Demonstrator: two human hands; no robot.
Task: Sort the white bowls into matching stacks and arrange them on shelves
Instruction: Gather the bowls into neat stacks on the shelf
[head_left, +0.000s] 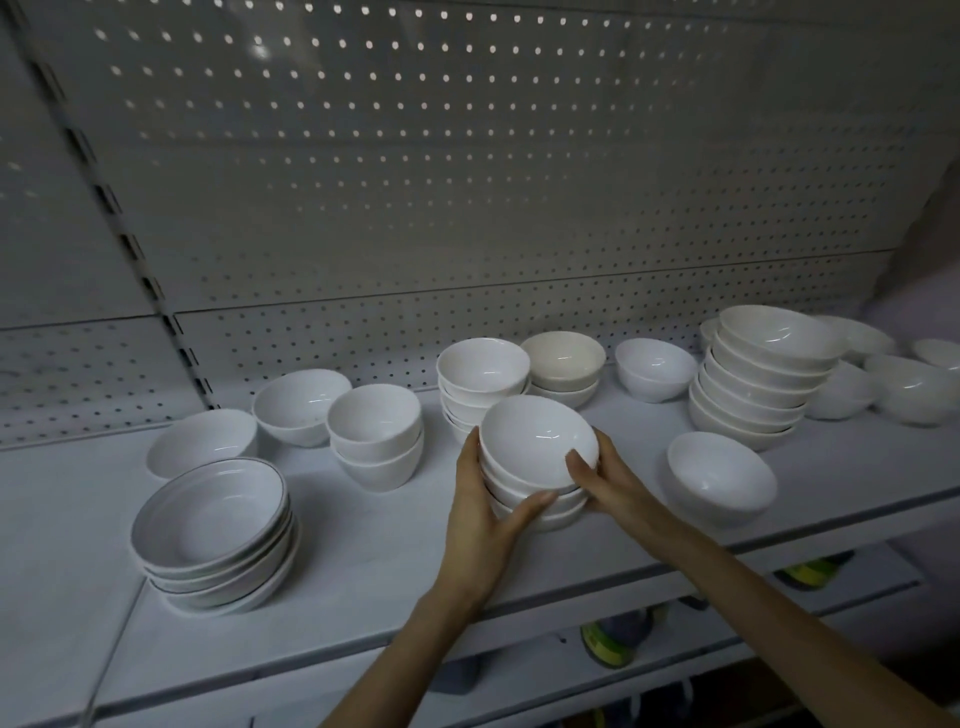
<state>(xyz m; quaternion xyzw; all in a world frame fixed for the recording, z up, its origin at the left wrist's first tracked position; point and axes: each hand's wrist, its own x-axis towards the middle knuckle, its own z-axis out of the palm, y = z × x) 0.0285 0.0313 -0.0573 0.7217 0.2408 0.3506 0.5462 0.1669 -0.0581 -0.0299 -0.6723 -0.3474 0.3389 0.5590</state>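
Note:
A short stack of white bowls (537, 447) stands at the middle of the white shelf (363, 561). My left hand (480, 512) grips its left side, thumb across the lower bowls. My right hand (610, 480) holds its right side, thumb on the top bowl's rim. Around it stand other stacks: wide rimmed bowls (213, 525) at the left, two deep bowls (374, 431), a taller deep stack (480, 371) behind, a cream pair (563, 364), and a tall leaning stack (763, 374) at the right.
Single white bowls lie at the back left (202, 441) (298, 402), behind the centre (654, 366) and at the front right (719, 473). More bowls (909, 384) crowd the far right. A pegboard wall (467, 182) backs the shelf. Coloured items show on a lower shelf (608, 642).

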